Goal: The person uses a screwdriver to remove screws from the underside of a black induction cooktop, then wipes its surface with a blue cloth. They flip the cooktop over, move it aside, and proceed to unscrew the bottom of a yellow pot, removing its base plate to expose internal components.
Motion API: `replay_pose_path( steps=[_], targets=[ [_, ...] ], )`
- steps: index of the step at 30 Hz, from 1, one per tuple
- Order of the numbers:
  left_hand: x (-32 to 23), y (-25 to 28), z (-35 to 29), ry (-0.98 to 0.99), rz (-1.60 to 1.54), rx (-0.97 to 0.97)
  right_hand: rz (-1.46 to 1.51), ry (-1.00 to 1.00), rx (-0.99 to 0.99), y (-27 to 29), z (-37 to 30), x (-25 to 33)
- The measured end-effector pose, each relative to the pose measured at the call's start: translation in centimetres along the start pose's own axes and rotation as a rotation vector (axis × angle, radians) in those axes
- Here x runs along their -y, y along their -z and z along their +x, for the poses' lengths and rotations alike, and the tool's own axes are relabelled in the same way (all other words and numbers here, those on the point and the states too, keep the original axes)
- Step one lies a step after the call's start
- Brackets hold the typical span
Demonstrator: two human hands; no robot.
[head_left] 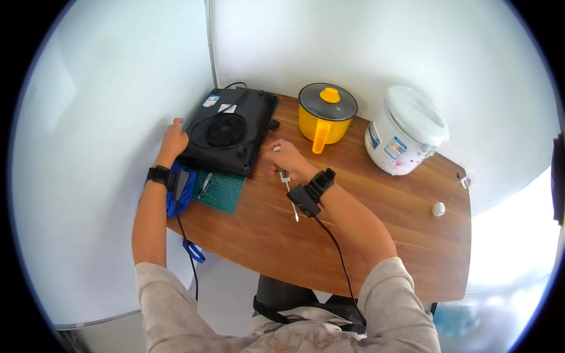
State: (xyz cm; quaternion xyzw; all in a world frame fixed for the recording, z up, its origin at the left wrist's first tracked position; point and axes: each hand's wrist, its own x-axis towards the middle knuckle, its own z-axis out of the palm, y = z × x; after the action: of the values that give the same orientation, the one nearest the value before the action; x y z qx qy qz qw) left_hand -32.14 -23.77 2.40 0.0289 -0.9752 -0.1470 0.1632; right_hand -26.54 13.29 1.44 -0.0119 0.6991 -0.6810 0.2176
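A black induction cooker (259, 126) lies upside down, its round fan grille (226, 130) facing up. My left hand (172, 143) is at its left edge, seemingly gripping that side; some fingers are hidden. To the right of the cooker, my right hand (286, 157) is closed around a screwdriver (292, 203). Its metal shaft points toward me, and its tip is apart from the cooker. A green cutting mat (226, 194) sticks out from under the cooker's near edge. On the mat lies a slim silvery tool (206, 183), too small to identify.
A yellow pot (309, 122) with a glass lid and a white rice cooker (391, 144) stand at the back. A small white round piece (438, 209) and a clear cup (469, 180) are near the right edge. Blue cloth (187, 194) is beneath my left wrist. Cables trail from both wrist straps.
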Motion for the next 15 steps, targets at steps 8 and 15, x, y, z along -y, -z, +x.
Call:
replay_pose_path(
  steps=[8,15],
  targets=[
    [-14.5,2.6,-12.1,-0.295,-0.527,0.079,-0.067,0.000,0.062,8.3,-15.6,0.8],
    [-26.0,-2.1,-14.5,-0.247,-0.731,0.479,0.002,0.084,-0.152,18.8,-28.3,-3.0]
  ],
)
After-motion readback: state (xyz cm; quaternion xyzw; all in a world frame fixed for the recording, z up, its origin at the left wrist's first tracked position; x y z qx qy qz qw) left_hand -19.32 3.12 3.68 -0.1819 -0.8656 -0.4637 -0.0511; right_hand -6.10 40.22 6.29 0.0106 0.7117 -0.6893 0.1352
